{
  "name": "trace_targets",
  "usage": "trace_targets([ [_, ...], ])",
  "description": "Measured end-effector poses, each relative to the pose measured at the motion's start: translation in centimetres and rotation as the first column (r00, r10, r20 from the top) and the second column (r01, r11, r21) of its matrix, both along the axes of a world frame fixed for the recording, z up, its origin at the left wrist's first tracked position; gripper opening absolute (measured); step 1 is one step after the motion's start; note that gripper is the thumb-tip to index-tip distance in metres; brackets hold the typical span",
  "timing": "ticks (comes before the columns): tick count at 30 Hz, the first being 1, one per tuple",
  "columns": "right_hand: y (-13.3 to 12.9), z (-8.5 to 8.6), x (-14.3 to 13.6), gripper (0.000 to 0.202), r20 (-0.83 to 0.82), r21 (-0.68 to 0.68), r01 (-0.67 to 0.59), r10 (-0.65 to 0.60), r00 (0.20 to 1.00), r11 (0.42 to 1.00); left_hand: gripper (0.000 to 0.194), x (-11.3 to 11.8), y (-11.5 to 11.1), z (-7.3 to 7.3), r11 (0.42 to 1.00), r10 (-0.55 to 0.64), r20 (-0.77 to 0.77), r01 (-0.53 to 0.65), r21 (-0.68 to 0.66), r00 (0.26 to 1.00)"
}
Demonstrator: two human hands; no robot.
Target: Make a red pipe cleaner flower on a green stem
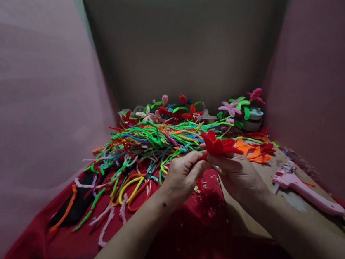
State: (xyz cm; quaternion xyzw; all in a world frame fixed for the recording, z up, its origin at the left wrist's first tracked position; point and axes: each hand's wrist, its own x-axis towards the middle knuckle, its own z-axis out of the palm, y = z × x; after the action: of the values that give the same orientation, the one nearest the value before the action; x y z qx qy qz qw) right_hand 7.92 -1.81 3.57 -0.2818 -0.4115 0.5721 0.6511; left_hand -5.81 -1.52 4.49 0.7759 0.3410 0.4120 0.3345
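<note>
Between my two hands is a red pipe-cleaner flower [219, 145], its petals spread up and to the right. My right hand [238, 176] is closed around the base of the flower. My left hand [185, 169] pinches a short red part just left of the petals, with thumb and forefinger together. What lies under the right fingers is hidden. Behind the hands spreads a large heap of coloured pipe cleaners [160, 135]. Orange pipe-cleaner petals [252, 151] lie just beyond my right hand.
A pink glue gun [307, 189] rests on a cardboard sheet [244, 217] at right. Scissors with yellow and red handles [132, 192] lie left of my hands on red cloth [80, 248]. Finished flowers [230, 108] stand at the back, near a grey panel [181, 45].
</note>
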Motion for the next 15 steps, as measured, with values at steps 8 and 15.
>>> trace_targets([
  [8,0.0,-0.5,-0.4,0.015,0.022,0.03,0.044,-0.045,0.999,0.999,0.023,0.8,0.0,-2.1,0.717,0.397,-0.074,-0.259,0.648,0.915],
  [15,-0.3,-0.7,-1.0,0.012,0.037,0.044,0.077,-0.078,0.996,0.996,0.023,0.6,0.1,-2.4,0.754,0.25,0.046,-0.225,0.617,0.967],
])
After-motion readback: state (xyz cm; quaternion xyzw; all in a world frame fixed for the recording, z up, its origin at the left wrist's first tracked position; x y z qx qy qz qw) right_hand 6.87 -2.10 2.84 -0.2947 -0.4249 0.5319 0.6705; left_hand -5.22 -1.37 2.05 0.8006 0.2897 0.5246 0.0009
